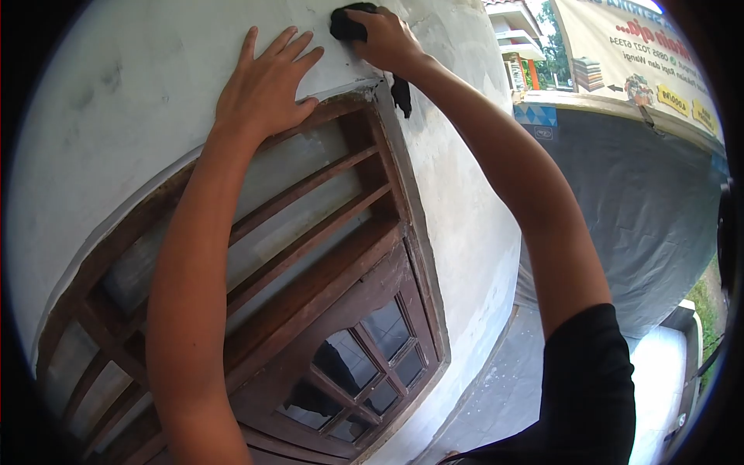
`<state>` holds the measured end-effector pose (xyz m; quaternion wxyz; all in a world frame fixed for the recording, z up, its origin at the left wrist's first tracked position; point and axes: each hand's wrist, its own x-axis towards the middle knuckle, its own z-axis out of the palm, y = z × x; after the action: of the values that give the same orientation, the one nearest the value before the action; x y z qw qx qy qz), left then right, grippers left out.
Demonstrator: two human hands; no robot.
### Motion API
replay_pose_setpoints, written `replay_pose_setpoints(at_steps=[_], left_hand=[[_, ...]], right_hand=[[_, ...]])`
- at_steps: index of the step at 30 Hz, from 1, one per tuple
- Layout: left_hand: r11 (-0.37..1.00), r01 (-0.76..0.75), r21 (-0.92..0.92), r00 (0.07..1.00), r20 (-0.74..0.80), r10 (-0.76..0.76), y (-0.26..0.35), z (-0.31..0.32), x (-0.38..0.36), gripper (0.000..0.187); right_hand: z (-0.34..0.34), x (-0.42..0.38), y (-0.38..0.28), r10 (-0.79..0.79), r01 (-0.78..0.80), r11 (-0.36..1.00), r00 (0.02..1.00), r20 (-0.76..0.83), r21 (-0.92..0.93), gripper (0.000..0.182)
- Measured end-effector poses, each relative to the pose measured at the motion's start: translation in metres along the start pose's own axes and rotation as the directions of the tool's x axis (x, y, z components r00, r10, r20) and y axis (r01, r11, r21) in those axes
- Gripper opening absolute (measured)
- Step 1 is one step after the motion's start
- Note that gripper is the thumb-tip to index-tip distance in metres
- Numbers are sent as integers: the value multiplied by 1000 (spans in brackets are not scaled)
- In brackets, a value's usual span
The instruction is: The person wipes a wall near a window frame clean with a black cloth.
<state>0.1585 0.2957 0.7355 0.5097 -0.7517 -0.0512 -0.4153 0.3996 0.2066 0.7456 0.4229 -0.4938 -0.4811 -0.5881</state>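
Black sleeve [589, 372] lower right and bare forearms [190, 325] nearest; beyond, left hand [267, 93] upper centre-left looks flat on the wall [116, 108] by the wooden frame [310, 306], fingers spread, and right hand [385, 43] top centre has fingers curled over a black cloth [348, 29] against the wall. I'd use the left as a brace, press the cloth evenly, short strokes near the frame. Can't tell if the dark strip [401, 97] below joins the cloth; banner [612, 46] far back, upper right.
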Motion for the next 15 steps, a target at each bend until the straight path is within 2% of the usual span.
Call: replay_pose_setpoints(at_steps=[1,2,4,6,8,9,10,11,12,15], left_hand=[[1000,-3,10,1000,3,3,-1,0,1,70],[1000,-10,19,1000,7,10,0,0,2,70],[1000,-17,17,1000,0,17,-1,3,2,70],[1000,-16,16,1000,-13,16,0,0,5,70],[1000,-12,6,999,52,12,0,-7,10,73],[1000,-11,5,999,45,10,-2,-13,15,73],[1000,-28,-2,995,100,28,-4,-18,21,75],[999,-45,-11,987,156,46,-5,-21,24,77],[999,-43,-11,987,152,44,-4,-18,25,77],[999,-35,-32,998,57,37,-5,-5,22,79]], right_hand=[[-6,-4,4,-137,136,990,990,-28,-44,52],[-12,-11,2,-132,131,990,991,-29,-45,52],[-27,-31,-8,-47,58,995,989,142,-77,56],[-35,-47,-8,-69,78,996,984,162,-51,55],[-44,-58,-10,-82,79,997,974,212,24,56],[-45,-59,-13,9,-18,999,974,225,39,56],[-44,-59,-15,5,-13,999,975,222,32,56],[-41,-61,-17,64,-72,997,984,164,39,57],[-37,-63,-19,124,-130,990,986,107,52,58],[-19,-57,-27,135,-136,988,991,17,71,58]])
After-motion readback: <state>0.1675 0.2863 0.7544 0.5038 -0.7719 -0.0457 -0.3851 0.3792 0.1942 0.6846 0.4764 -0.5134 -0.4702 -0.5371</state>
